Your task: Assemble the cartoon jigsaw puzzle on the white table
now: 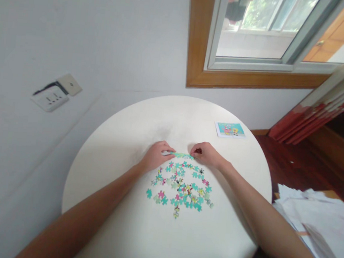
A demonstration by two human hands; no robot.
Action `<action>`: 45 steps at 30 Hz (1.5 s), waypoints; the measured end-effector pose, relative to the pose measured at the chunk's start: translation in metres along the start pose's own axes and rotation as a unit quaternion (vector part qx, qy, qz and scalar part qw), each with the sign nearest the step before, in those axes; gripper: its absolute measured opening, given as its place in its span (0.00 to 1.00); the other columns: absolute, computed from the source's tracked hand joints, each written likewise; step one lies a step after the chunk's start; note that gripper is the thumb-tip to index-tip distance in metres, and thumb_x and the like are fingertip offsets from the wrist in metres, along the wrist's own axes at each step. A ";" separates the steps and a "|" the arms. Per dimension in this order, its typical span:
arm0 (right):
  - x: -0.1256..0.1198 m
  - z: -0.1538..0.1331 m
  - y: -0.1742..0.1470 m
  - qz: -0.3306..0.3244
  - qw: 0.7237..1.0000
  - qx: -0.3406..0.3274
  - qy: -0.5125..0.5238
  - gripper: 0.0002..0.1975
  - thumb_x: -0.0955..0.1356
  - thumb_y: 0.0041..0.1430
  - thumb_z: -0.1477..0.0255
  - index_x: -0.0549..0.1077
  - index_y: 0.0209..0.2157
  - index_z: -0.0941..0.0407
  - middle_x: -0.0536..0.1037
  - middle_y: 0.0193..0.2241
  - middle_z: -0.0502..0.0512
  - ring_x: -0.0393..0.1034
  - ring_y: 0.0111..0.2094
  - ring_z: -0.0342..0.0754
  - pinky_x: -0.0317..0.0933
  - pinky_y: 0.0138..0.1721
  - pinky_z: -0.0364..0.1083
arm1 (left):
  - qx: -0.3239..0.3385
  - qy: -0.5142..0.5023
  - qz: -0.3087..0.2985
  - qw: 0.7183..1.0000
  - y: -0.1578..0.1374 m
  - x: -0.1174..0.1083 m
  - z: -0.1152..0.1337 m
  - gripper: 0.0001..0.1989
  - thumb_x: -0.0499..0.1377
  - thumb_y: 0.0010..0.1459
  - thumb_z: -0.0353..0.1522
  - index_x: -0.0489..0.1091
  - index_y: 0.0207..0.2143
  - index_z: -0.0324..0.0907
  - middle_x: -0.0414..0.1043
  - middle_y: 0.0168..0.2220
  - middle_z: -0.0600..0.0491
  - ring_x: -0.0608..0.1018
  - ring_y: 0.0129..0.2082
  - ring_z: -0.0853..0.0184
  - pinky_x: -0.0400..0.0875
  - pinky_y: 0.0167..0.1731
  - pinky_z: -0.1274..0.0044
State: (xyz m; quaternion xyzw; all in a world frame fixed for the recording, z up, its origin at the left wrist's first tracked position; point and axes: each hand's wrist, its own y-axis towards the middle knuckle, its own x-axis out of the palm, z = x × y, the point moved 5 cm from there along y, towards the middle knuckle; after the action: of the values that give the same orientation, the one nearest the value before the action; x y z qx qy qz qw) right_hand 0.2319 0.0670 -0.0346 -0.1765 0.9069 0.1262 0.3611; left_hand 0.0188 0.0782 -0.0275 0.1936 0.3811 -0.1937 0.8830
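A narrow green strip of joined jigsaw puzzle pieces [182,155] spans the gap between my hands. My left hand [156,155] is closed with thumb and fingers on the strip's left end, where a small pale grey edge also shows. At the right end, my right hand [206,153] is closed in a pinch on a puzzle piece, mostly hidden by the fingertips. Just below the strip lie many loose jigsaw pieces [188,189], teal, pink, yellow and pale green, some overlapping. One yellowish piece [176,212] lies nearest to me.
All of this is on a round white table [123,133]. A small picture card [230,130] with cartoon figures lies at the far right. Behind are a wall with a socket [50,97] and a window. Papers [314,221] are stacked beyond the table's right edge.
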 end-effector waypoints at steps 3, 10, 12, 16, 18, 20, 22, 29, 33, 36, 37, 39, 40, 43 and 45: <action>0.000 0.000 0.000 0.009 1.000 0.007 -0.011 0.05 0.68 0.52 0.78 0.78 0.28 0.58 0.76 0.24 0.51 0.66 0.26 0.42 0.56 0.30 0.41 | 0.001 0.005 0.000 1.000 0.000 0.000 -0.001 0.09 0.64 0.55 0.37 0.80 0.37 0.45 0.74 0.36 0.51 0.76 0.36 0.65 0.70 0.36 0.75; -0.005 -0.003 -0.002 0.014 1.000 -0.001 0.002 0.05 0.68 0.54 0.76 0.78 0.28 0.59 0.76 0.24 0.51 0.65 0.25 0.41 0.56 0.30 0.41 | 0.006 0.005 0.000 1.000 0.000 0.001 -0.005 0.09 0.64 0.55 0.36 0.80 0.38 0.45 0.74 0.36 0.52 0.76 0.36 0.66 0.69 0.36 0.76; -0.005 -0.003 -0.003 0.012 1.000 0.006 0.000 0.04 0.70 0.54 0.74 0.78 0.28 0.59 0.76 0.23 0.51 0.65 0.25 0.41 0.56 0.29 0.41 | 0.005 0.002 0.000 1.000 0.000 0.001 -0.005 0.09 0.64 0.55 0.37 0.80 0.38 0.45 0.74 0.36 0.52 0.76 0.36 0.66 0.70 0.36 0.76; -0.004 -0.005 -0.004 0.001 1.000 0.010 -0.022 0.04 0.73 0.49 0.73 0.78 0.28 0.59 0.76 0.24 0.51 0.66 0.25 0.42 0.56 0.29 0.41 | 0.007 0.002 0.001 1.000 0.000 0.001 -0.004 0.09 0.64 0.55 0.37 0.80 0.37 0.45 0.74 0.36 0.52 0.76 0.36 0.65 0.70 0.36 0.76; -0.004 -0.006 -0.004 0.001 1.000 0.006 -0.029 0.03 0.73 0.49 0.75 0.78 0.28 0.59 0.76 0.25 0.52 0.66 0.26 0.42 0.57 0.30 0.41 | 0.008 0.003 0.001 1.000 0.000 0.001 -0.004 0.08 0.64 0.55 0.36 0.80 0.37 0.45 0.74 0.35 0.52 0.76 0.36 0.65 0.70 0.36 0.76; -0.005 -0.007 -0.004 -0.002 1.000 0.000 -0.030 0.02 0.72 0.49 0.76 0.79 0.28 0.59 0.76 0.26 0.52 0.66 0.26 0.42 0.57 0.30 0.41 | 0.007 0.003 0.000 1.000 0.000 0.001 -0.004 0.09 0.64 0.55 0.36 0.80 0.37 0.44 0.74 0.35 0.52 0.76 0.36 0.65 0.70 0.36 0.76; -0.005 -0.007 -0.004 -0.004 1.000 -0.004 -0.031 0.03 0.71 0.50 0.77 0.79 0.28 0.59 0.76 0.26 0.52 0.66 0.26 0.41 0.57 0.30 0.41 | 0.007 0.004 -0.001 1.000 0.000 0.001 -0.004 0.09 0.64 0.55 0.37 0.80 0.38 0.44 0.74 0.36 0.52 0.76 0.36 0.65 0.70 0.36 0.76; -0.002 -0.005 -0.003 -0.006 0.999 0.000 -0.032 0.05 0.69 0.50 0.78 0.79 0.29 0.58 0.77 0.25 0.51 0.66 0.26 0.41 0.57 0.30 0.41 | 0.004 0.008 -0.004 1.000 0.000 0.001 -0.004 0.09 0.64 0.55 0.37 0.80 0.38 0.45 0.74 0.36 0.52 0.76 0.36 0.66 0.69 0.37 0.76; -0.005 -0.006 -0.004 0.001 1.000 0.000 -0.026 0.05 0.69 0.51 0.77 0.79 0.29 0.58 0.77 0.25 0.52 0.66 0.25 0.42 0.57 0.29 0.41 | -0.001 0.006 -0.003 1.000 0.000 0.001 -0.004 0.10 0.64 0.55 0.37 0.80 0.38 0.45 0.74 0.36 0.52 0.76 0.36 0.65 0.69 0.37 0.75; -0.015 -0.009 -0.005 0.011 1.000 0.008 -0.013 0.05 0.68 0.52 0.76 0.79 0.28 0.59 0.77 0.25 0.53 0.66 0.26 0.42 0.58 0.30 0.41 | 0.003 0.009 -0.002 1.000 0.000 0.001 -0.004 0.09 0.64 0.55 0.37 0.80 0.38 0.45 0.74 0.36 0.52 0.76 0.36 0.65 0.69 0.37 0.75; -0.018 -0.009 -0.006 0.013 1.000 0.015 -0.013 0.05 0.68 0.52 0.77 0.78 0.28 0.59 0.77 0.25 0.53 0.66 0.26 0.42 0.58 0.30 0.42 | 0.005 0.009 -0.002 1.000 0.000 0.001 -0.004 0.09 0.64 0.55 0.37 0.80 0.38 0.45 0.74 0.36 0.52 0.76 0.36 0.65 0.69 0.37 0.75; -0.022 -0.010 -0.008 0.010 0.999 0.028 -0.019 0.05 0.68 0.51 0.77 0.78 0.27 0.59 0.77 0.24 0.53 0.66 0.25 0.42 0.57 0.30 0.42 | 0.008 0.006 -0.003 1.000 0.000 0.001 -0.004 0.09 0.64 0.56 0.37 0.80 0.38 0.45 0.74 0.36 0.52 0.76 0.36 0.66 0.69 0.37 0.76; -0.023 -0.011 -0.009 0.005 0.999 0.032 -0.021 0.05 0.69 0.51 0.77 0.78 0.27 0.59 0.77 0.24 0.53 0.65 0.25 0.42 0.57 0.29 0.42 | 0.009 0.005 -0.003 1.000 0.000 0.001 -0.004 0.09 0.64 0.56 0.37 0.80 0.38 0.45 0.74 0.36 0.52 0.76 0.36 0.66 0.69 0.37 0.76; -0.018 -0.012 -0.011 -0.017 0.999 0.033 -0.027 0.04 0.70 0.50 0.75 0.79 0.28 0.59 0.76 0.24 0.52 0.66 0.25 0.42 0.56 0.28 0.42 | 0.007 0.005 -0.002 1.000 0.000 0.000 -0.003 0.09 0.64 0.55 0.37 0.80 0.38 0.44 0.74 0.36 0.52 0.75 0.36 0.66 0.70 0.37 0.76; -0.013 -0.012 -0.012 -0.024 0.998 0.031 -0.041 0.04 0.70 0.49 0.75 0.78 0.29 0.58 0.77 0.25 0.52 0.66 0.25 0.42 0.56 0.28 0.42 | 0.004 0.004 -0.005 1.000 0.000 0.000 -0.002 0.09 0.64 0.55 0.37 0.80 0.38 0.44 0.74 0.35 0.52 0.75 0.36 0.66 0.70 0.37 0.76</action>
State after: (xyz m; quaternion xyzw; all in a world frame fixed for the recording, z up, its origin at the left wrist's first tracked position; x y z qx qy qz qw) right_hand 0.2385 0.0555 -0.0181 -0.1816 0.8904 0.0963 0.4060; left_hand 0.0180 0.0793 -0.0288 0.1964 0.3850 -0.1987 0.8796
